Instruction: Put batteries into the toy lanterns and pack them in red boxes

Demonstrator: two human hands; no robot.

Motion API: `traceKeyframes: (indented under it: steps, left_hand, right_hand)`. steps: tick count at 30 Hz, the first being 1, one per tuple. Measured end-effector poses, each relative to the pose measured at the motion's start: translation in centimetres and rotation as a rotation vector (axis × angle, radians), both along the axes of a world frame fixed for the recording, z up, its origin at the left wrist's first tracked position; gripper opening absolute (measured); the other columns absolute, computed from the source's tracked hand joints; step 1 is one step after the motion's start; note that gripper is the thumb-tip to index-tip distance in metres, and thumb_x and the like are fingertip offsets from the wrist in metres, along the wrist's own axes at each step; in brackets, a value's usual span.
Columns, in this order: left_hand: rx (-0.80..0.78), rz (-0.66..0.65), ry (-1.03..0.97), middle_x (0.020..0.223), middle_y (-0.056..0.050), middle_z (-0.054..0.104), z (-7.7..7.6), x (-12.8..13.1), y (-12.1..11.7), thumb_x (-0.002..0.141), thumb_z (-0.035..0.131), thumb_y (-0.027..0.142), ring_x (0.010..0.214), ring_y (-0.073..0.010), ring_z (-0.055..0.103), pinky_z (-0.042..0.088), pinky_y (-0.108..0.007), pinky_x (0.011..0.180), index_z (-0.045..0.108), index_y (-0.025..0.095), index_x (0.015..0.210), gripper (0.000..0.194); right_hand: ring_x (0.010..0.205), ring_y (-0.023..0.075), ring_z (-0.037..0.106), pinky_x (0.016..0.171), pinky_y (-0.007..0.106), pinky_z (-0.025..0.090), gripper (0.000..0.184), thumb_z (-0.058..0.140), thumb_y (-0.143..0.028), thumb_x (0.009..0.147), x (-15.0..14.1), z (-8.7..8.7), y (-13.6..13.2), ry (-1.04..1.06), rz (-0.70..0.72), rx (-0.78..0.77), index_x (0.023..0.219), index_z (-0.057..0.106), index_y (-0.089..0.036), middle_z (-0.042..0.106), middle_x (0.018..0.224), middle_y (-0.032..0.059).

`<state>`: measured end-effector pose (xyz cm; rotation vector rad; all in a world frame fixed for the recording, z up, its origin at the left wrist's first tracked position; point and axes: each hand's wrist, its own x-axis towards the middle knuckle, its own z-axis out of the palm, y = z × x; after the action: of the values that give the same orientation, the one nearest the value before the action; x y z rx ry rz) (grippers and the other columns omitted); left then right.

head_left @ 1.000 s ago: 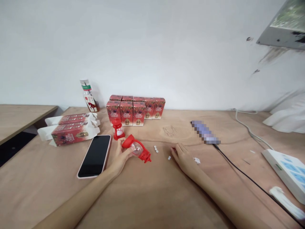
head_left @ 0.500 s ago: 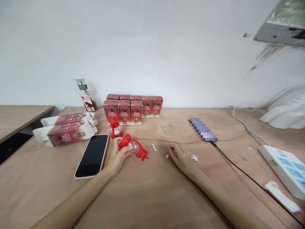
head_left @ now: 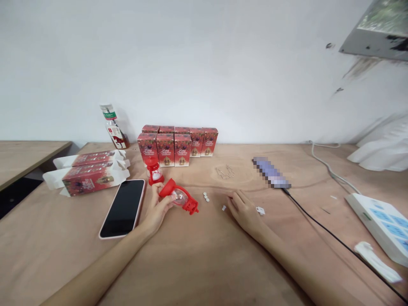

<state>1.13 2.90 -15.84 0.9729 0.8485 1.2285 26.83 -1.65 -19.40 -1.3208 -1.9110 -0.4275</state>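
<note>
My left hand [head_left: 157, 211] is closed around a small red toy lantern [head_left: 181, 198] with a clear middle. The lantern lies tilted over the table, its red base up by my fingers and its pointed top toward the lower right. Just behind it a second red lantern [head_left: 154, 171] stands upright. My right hand [head_left: 244, 211] rests on the table with fingers curled and drawn together; whatever may be between the fingertips is hidden. Beside its thumb lies a small white scrap [head_left: 224, 208]. Several white round discs [head_left: 206, 196] sit between my hands.
Red printed boxes [head_left: 166, 149] stand in rows at the back. Opened boxes [head_left: 92, 176] and a phone [head_left: 123, 208] lie left, near a bottle [head_left: 114, 127]. Thin wire pieces [head_left: 225, 172], a white tag [head_left: 260, 210], a cabled blurred phone [head_left: 270, 172] and a power strip [head_left: 381, 225] lie right.
My right hand has shifted very slightly to the right. The left hand and the lantern it holds stay practically where they were.
</note>
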Motion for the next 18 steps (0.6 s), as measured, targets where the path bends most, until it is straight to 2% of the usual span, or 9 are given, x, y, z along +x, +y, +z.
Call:
traceKeyframes:
  steps: [8, 14, 18]
  left_hand:
    - [-0.001, -0.006, -0.013, 0.080, 0.007, 0.054, -0.17, -0.03, 0.07, 0.059, 0.072, 0.027, 0.074, -0.0114, 0.056, 0.051, -0.025, 0.069, 0.039, 0.023, 0.085, 0.042]
    - [-0.018, 0.009, 0.038, 0.079, 0.003, 0.057, 0.00, 0.07, -0.02, 0.058, 0.070, 0.028, 0.070, -0.0180, 0.061, 0.052, -0.030, 0.060, 0.041, 0.022, 0.087, 0.041]
    - [0.036, 0.023, 0.041, 0.077, 0.005, 0.054, 0.00, 0.17, 0.05, 0.059, 0.069, 0.029, 0.069, -0.0148, 0.058, 0.050, -0.028, 0.063, 0.039, 0.022, 0.083, 0.039]
  right_hand:
    - [0.071, 0.0190, 0.058, 0.060, 0.028, 0.046, 0.020, 0.038, -0.011, 0.093, -0.05, 0.14, 0.00, -0.033, 0.004, 0.024, 0.089, 0.057, -0.018, 0.061, 0.075, 0.0062]
    - [0.070, 0.0176, 0.059, 0.062, 0.027, 0.048, 0.017, 0.042, -0.010, 0.092, -0.09, 0.23, 0.00, -0.023, 0.037, 0.074, 0.096, 0.057, -0.017, 0.063, 0.076, 0.0055]
    - [0.067, 0.0181, 0.058, 0.059, 0.028, 0.048, 0.019, 0.041, -0.011, 0.092, -0.03, 0.22, 0.10, -0.020, 0.045, 0.069, 0.091, 0.058, -0.018, 0.061, 0.072, 0.0052]
